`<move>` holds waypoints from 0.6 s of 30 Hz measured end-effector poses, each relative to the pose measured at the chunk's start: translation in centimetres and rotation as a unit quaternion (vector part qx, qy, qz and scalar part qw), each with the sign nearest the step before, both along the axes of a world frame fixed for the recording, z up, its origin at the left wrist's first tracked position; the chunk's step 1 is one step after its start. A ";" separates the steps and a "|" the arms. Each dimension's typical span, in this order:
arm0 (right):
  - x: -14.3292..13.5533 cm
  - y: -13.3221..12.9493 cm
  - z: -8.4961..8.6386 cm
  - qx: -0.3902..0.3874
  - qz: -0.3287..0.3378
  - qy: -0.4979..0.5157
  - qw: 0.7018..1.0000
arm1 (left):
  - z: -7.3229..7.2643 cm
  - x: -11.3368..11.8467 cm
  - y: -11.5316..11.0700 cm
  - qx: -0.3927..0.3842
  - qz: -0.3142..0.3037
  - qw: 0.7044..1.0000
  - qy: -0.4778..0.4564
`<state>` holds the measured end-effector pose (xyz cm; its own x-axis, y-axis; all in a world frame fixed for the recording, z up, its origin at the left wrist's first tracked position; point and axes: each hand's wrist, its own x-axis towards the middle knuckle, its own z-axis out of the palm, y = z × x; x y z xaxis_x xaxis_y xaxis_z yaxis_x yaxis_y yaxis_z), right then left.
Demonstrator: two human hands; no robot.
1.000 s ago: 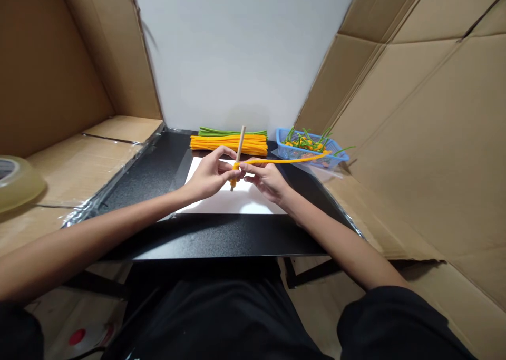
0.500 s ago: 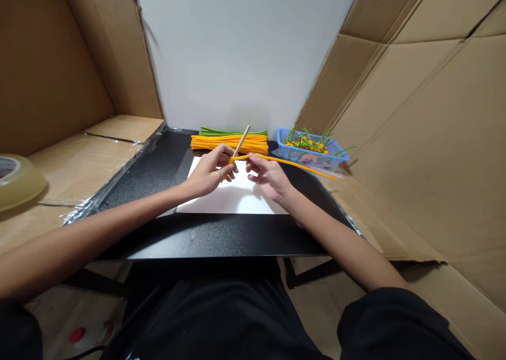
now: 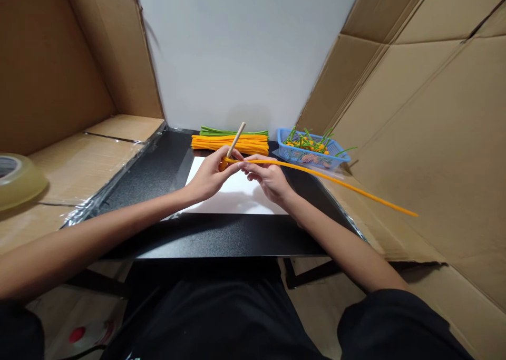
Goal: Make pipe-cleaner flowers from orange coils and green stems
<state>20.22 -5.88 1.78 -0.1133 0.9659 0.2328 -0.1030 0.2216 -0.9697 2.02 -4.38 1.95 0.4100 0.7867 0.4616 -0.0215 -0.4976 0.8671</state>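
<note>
Orange strand (image 3: 334,179), just one of it worked loose, reaches from the two hands out past the right side of the counter (image 3: 237,239), its free end pointing down and to the right in mid-air. Its other end meets one wooden stick (image 3: 236,138), where a little orange winding shows beside the fingers; I cannot count the turns, since they are mostly hidden. The stick leans, its top tipped to the right.

The person's left hand (image 3: 211,175) is curled nearly closed, gripping the stick low down by the winding. The right hand (image 3: 271,180) has thumb and forefinger drawn together on the strand, right up against the left thumb, with the other fingers loosely bent. Both hands are above one white sheet (image 3: 233,204) lying on the black counter.

Behind them, against the pale wall, two bundles lie side by side: one orange bundle (image 3: 231,144) in front, one green bundle (image 3: 225,131) at its back. Their strands overlap too closely for me to count. To the right sits one blue basket (image 3: 292,153) with a tangle of orange pieces on green stems (image 3: 312,143), several at least, too jumbled to number. One roll of tape (image 3: 33,183) rests over at the left on cardboard, and one bottle with a red cap (image 3: 77,334) is down near the floor.
</note>
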 end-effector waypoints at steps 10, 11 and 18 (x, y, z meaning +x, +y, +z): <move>0.3 0.6 -0.6 0.059 -0.045 -0.032 0.997 | -0.6 -0.4 1.2 0.055 0.092 0.993 0.042; 0.4 0.6 -0.6 0.074 -0.050 -0.043 0.995 | -0.6 -0.4 1.1 0.039 0.090 0.994 0.045; 0.6 -0.6 0.4 0.171 -0.104 -0.164 0.966 | 0.2 0.2 0.4 -0.157 0.011 0.986 -0.045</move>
<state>20.82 -6.46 2.17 -0.0464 0.8481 0.5278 0.2781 0.5184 -0.8087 2.21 -3.94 2.11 0.3591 0.9052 0.2274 -0.0983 -0.2056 0.9737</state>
